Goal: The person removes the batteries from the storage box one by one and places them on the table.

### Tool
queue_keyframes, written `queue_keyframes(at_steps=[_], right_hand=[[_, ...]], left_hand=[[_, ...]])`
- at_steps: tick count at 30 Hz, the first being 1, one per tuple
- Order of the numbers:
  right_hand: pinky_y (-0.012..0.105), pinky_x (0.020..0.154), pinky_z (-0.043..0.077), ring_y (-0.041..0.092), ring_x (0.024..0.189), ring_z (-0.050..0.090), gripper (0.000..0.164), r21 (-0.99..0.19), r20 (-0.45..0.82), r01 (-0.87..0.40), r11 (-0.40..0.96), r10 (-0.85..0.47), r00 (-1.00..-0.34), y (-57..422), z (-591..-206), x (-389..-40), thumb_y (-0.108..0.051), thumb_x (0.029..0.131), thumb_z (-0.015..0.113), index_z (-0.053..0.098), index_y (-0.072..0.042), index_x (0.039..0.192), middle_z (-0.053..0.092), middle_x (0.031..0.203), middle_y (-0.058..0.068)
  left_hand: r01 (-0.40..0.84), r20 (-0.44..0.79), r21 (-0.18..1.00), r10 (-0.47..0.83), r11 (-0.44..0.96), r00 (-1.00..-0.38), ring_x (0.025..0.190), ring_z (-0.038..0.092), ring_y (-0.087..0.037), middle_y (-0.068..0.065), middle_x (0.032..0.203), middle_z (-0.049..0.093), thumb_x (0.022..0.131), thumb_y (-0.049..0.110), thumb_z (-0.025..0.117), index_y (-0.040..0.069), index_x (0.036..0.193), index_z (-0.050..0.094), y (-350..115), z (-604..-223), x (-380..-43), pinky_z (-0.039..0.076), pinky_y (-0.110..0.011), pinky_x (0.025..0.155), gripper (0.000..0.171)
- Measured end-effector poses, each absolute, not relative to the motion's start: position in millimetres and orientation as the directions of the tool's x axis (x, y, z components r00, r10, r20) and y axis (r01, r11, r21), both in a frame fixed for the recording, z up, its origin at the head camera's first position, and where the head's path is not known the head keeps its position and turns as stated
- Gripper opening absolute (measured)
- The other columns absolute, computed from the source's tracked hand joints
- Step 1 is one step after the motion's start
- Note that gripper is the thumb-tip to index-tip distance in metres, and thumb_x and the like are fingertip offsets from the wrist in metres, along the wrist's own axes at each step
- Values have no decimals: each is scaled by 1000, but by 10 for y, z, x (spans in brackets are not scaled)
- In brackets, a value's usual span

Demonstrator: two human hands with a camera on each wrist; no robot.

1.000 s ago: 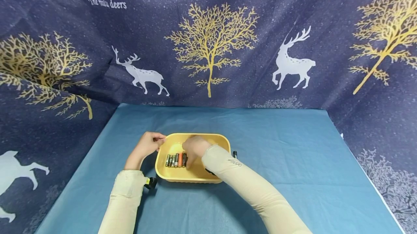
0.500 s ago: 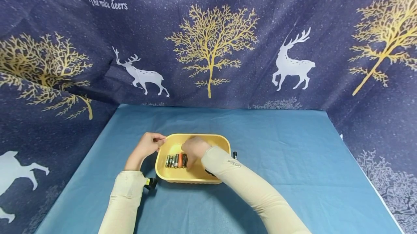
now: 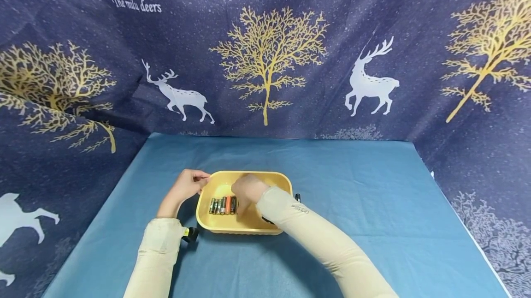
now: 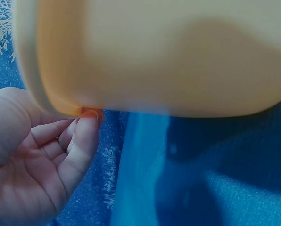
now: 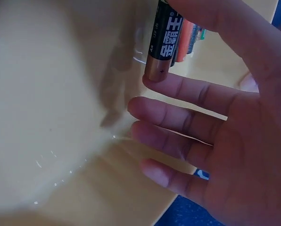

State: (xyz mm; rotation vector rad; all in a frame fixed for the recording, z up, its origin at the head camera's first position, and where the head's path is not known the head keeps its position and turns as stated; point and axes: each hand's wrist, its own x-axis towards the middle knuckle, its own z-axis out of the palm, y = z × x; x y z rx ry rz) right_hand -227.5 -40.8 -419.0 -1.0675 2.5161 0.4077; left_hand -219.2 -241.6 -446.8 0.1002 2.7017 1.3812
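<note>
In the head view a yellow plastic basin [image 3: 244, 230] stands on the blue cloth. My left hand [image 3: 191, 183] pinches its far left corner; the left wrist view has the thumb and fingers [image 4: 86, 136] at the rim. Inside the basin, my right hand [image 3: 249, 192] holds a black AA battery [image 5: 164, 40] with a copper end, thumb at one end and index fingertip under the copper one. The other right fingers [image 5: 173, 117] are spread loosely. Left of that hand, several batteries [image 3: 221, 205] form a side-by-side row, one of them orange.
A small black item [image 3: 298, 198] lies just outside the basin's right side. A clear curved edge [image 5: 139, 52] shows behind the held battery. The blue cloth [image 3: 365, 187] spreads around the basin, with a patterned curtain [image 3: 298, 118] behind and beside it.
</note>
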Motion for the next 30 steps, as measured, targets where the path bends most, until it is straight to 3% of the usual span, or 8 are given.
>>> queue_keyframes(at_steps=[7, 14, 19, 23, 30], right_hand=[[23, 57, 44, 7, 57, 39, 40, 112, -439, -739, 664, -634, -636, -360, -4092, -2265, -52, 74, 75, 51, -21, 69, 47, 61, -10], [34, 92, 46, 8, 70, 52, 43, 182, -436, -742, 645, -624, -649, -324, -4019, -2266, -63, 75, 71, 61, -22, 87, 56, 73, -11], [37, 101, 40, 8, 80, 58, 49, 175, -418, -750, 638, -641, -643, -275, -3935, -2272, -62, 75, 71, 66, -23, 105, 61, 82, -12], [38, 102, 40, 8, 79, 58, 44, 155, -384, -758, 634, -668, -637, -210, -3877, -2279, -58, 77, 72, 67, -23, 103, 60, 78, -13], [39, 102, 40, 10, 77, 57, 30, 124, -331, -770, 626, -705, -627, -99, -3850, -2279, -49, 77, 74, 59, -23, 81, 55, 72, -12]], left_hand=[[5, -69, 811, 105, 585, -992, 58, 59, -18, -14, 81, 67, 95, 2, 56, -10, 109, 67, -2405, -4447, -2196, 56, -43, 60, 21], [15, -64, 806, 112, 592, -992, 59, 59, -18, -14, 81, 67, 95, 2, 56, -10, 109, 67, -2412, -4470, -2201, 56, -46, 62, 21], [20, -59, 804, 114, 595, -992, 59, 59, -18, -14, 81, 67, 95, 2, 56, -10, 109, 67, -2432, -4487, -2210, 56, -47, 62, 21], [25, -53, 802, 113, 597, -992, 58, 58, -18, -13, 81, 67, 95, 2, 57, -10, 109, 68, -2436, -4494, -2213, 56, -47, 62, 21], [31, -46, 801, 113, 598, -993, 58, 58, -19, -14, 82, 67, 95, 1, 56, -10, 109, 68, -2423, -4495, -2198, 56, -46, 61, 21]])
